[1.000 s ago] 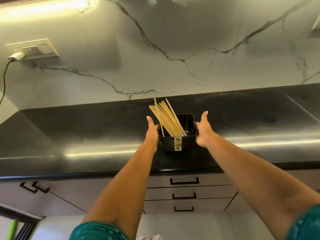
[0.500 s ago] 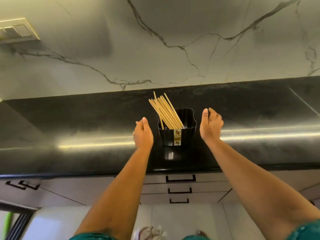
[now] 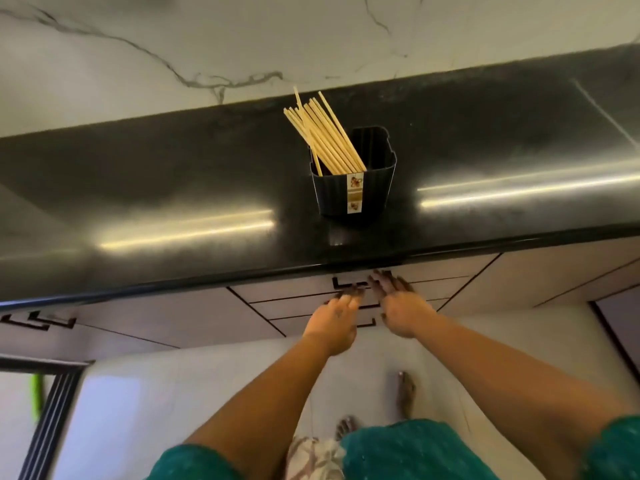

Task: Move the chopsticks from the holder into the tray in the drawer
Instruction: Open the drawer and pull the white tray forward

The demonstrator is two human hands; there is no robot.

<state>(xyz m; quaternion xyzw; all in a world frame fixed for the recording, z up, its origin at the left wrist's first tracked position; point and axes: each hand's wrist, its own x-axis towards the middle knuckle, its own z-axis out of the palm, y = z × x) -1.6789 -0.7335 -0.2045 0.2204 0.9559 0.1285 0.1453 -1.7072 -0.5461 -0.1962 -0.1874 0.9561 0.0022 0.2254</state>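
A black ribbed holder (image 3: 353, 194) with a paper label stands on the black countertop (image 3: 173, 188) near its front edge. Several pale wooden chopsticks (image 3: 322, 133) lean out of it toward the upper left. Below the counter edge, my left hand (image 3: 334, 318) and my right hand (image 3: 401, 306) are side by side in front of the top drawer (image 3: 294, 294), fingers spread and pointing at its black handle (image 3: 346, 284). Neither hand holds anything. The drawer is closed, so the tray inside is hidden.
Two more closed drawers (image 3: 287, 315) sit below the top one. Cabinet doors with black handles (image 3: 38, 322) lie to the left. A white marble backsplash (image 3: 207, 46) rises behind the counter. My bare feet (image 3: 405, 393) stand on the white tile floor.
Both hands let go of the holder's sides and dropped below the counter edge to the top drawer's handle. My view tilted down; the holder stayed in place.
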